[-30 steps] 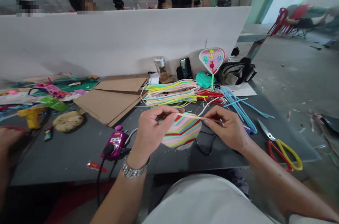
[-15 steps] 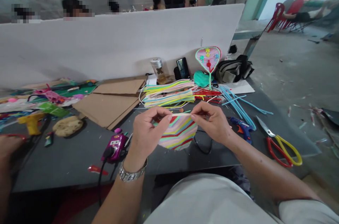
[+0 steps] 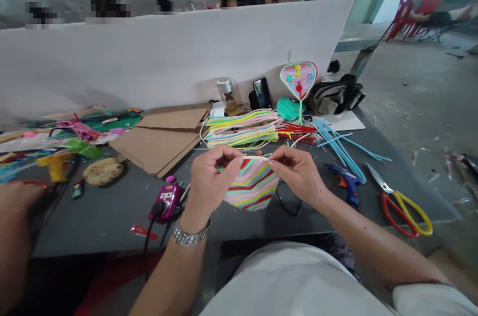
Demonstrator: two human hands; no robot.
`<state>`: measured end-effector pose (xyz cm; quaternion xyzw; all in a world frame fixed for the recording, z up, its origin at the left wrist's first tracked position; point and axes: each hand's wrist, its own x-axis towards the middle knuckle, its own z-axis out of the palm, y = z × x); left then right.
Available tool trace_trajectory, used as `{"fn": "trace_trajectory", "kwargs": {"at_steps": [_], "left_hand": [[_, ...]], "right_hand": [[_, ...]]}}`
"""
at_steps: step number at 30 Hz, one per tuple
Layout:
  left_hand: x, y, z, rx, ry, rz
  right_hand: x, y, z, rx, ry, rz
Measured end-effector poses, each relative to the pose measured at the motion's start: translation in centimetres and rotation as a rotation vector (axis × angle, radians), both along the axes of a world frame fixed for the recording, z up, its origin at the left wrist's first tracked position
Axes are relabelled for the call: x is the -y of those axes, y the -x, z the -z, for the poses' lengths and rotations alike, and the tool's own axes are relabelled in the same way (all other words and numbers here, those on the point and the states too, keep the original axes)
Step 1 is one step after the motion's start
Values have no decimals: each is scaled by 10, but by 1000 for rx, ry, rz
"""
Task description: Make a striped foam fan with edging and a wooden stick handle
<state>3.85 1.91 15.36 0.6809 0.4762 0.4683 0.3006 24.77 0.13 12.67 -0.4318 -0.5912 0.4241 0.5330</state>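
Note:
Between my hands hangs a striped panel (image 3: 254, 187) of chenille stems, with zigzag bands in pink, red, yellow, green and blue. A pale strip runs along its straight top edge. My left hand (image 3: 213, 184) is closed on the upper left corner, thumb toward me. At the upper right corner my right hand (image 3: 297, 172) pinches the edge between thumb and fingers. Beyond the panel lie bundles of pastel chenille stems (image 3: 242, 129). Blue stems (image 3: 341, 149) spread to their right. A pink fan-shaped piece (image 3: 298, 79) with small flowers and a green handle stands upright against the white partition.
On the right lie a blue glue gun (image 3: 347, 185) and scissors (image 3: 401, 204). Leftward are a purple power socket (image 3: 168, 200), cardboard sheets (image 3: 160, 149), a stone-like lump (image 3: 103, 171) and a yellow glue gun (image 3: 56, 166). Another person's hand (image 3: 22, 201) shows at the left edge.
The view has shifted slightly, so the table's things sit a little further right and higher. Both hands keep their hold on the striped panel, almost unmoved.

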Motion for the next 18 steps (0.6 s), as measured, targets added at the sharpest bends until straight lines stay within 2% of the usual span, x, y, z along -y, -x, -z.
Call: {"fn": "trace_trajectory", "kwargs": {"at_steps": [7,14,18], "left_hand": [[-9,-1,2,15,2,8],[-7,3,3,34,-1,75],[-10,12,7,-2,46,129]], "right_hand": [[-9,2,9,-43,59,33],[-13,4,13,-94,9,12],[-13,3,12,-46,-5,-35]]}}
